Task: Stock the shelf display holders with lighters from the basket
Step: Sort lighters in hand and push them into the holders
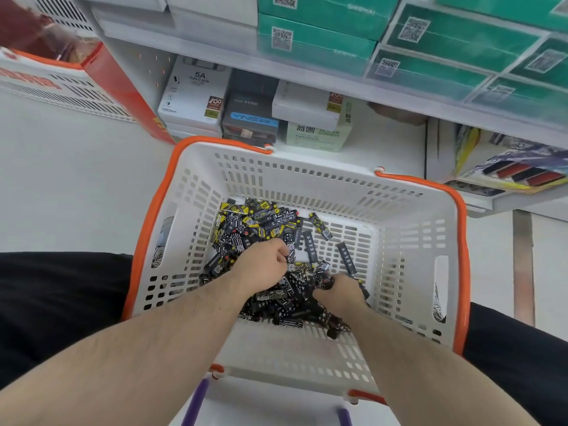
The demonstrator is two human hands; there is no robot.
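A white slotted basket (408, 229) with an orange rim stands on the floor in front of me. A heap of black lighters (246, 229) with white and yellow prints lies in its bottom. Both my hands are down in the heap. My left hand (261, 262) is curled, pinching a black lighter at its fingertips. My right hand (338, 290) grips a few black lighters, its fingers curled around them. A display holder (516, 170) with red and black lighters sits on the low shelf at the right.
Boxed data cables and other small boxes (252, 112) stand on the bottom shelf behind the basket. Green cartons (430, 41) fill the shelf above. A red-and-white box (101, 78) leans at the left. My dark-clothed legs flank the basket. Purple basket handles (196, 401) lie near me.
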